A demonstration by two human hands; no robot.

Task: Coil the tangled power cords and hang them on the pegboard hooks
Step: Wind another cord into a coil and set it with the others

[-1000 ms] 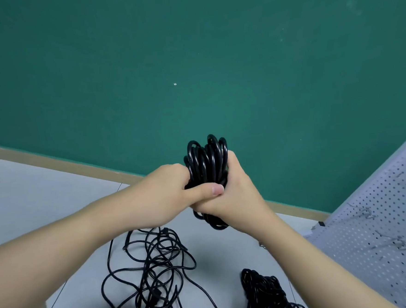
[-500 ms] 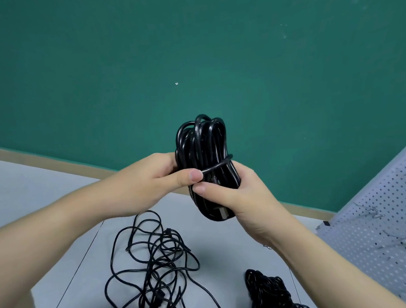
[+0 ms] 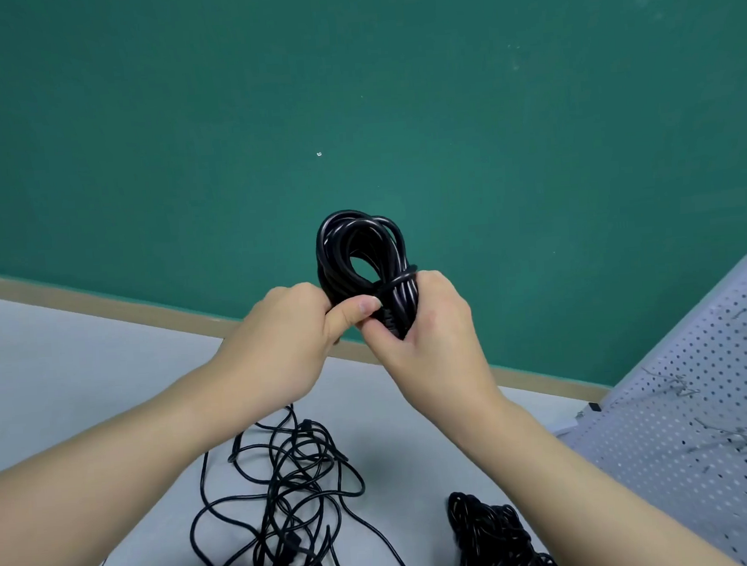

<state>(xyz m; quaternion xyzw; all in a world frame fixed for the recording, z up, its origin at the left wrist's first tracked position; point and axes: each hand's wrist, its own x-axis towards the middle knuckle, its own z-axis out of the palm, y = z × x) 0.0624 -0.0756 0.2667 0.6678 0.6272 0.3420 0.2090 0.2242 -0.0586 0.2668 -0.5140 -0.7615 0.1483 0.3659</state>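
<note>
A coiled black power cord [image 3: 351, 249] is held upright in front of the green wall, its upper loop open above my hands. My left hand [image 3: 287, 333] grips the coil's left side, thumb pressed across the front. My right hand [image 3: 427, 323] wraps the coil's lower right part, where one turn of cord runs around the bundle. A tangled pile of black cords [image 3: 285, 501] lies on the grey table [image 3: 59, 371] below my arms. A white pegboard [image 3: 703, 414] with small metal hooks [image 3: 679, 387] leans at the right.
Another black cord bundle [image 3: 495, 539] lies on the table near the bottom edge, beside the pegboard's foot. A wooden strip [image 3: 98, 297] borders the table against the green wall [image 3: 349, 85].
The coil has turned so its top loop faces me and opens wider. Both hands have closed tighter around its lower half, covering the bottom that showed before.
</note>
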